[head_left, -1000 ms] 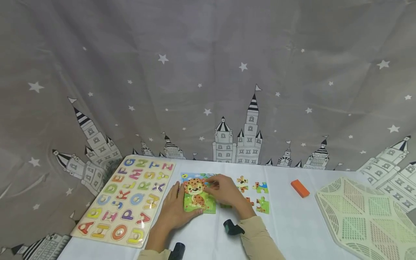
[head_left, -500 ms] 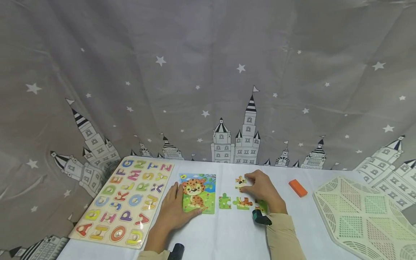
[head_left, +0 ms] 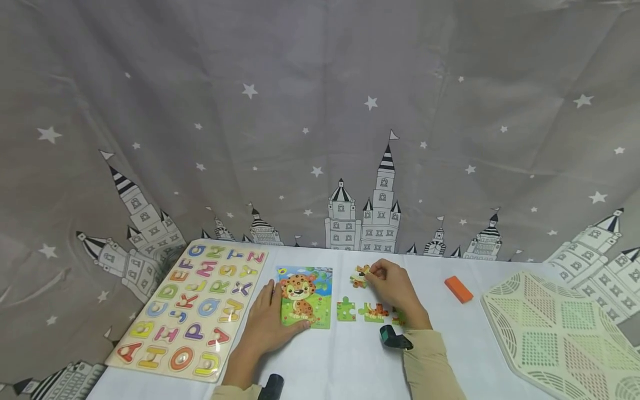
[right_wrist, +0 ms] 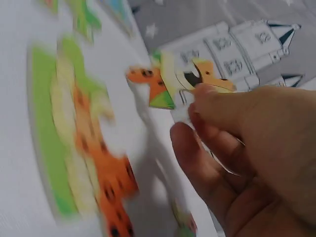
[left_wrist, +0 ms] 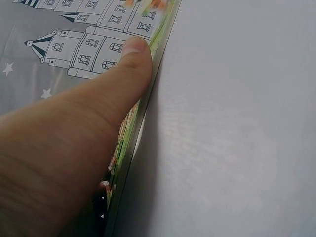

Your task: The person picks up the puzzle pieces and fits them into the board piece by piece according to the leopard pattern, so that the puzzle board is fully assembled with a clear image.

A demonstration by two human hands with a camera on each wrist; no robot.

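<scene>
In the head view, a leopard picture puzzle board (head_left: 306,297) lies flat at the middle of the table. My left hand (head_left: 269,322) rests at its left side, thumb over the lower edge; the left wrist view shows the thumb (left_wrist: 138,64) straight along the board's edge. My right hand (head_left: 395,286) pinches a jigsaw piece (head_left: 359,276) with yellow, orange and a dark patch. The right wrist view shows that piece (right_wrist: 168,79) tilted between thumb and fingertips. Below it lie a green piece (head_left: 346,310) and an orange spotted piece (head_left: 375,313); another is partly hidden under my right wrist.
A wooden alphabet board (head_left: 190,311) with knobbed letters stands left of the puzzle. To the right lie an orange block (head_left: 458,289) and a large pale patterned board (head_left: 562,328). A grey curtain (head_left: 280,139) with stars and castles hangs behind the white table.
My right hand has moved from the leopard board rightward to the loose pieces, taken hold of one and brought it slightly left, tilting it. My left hand stays at the board.
</scene>
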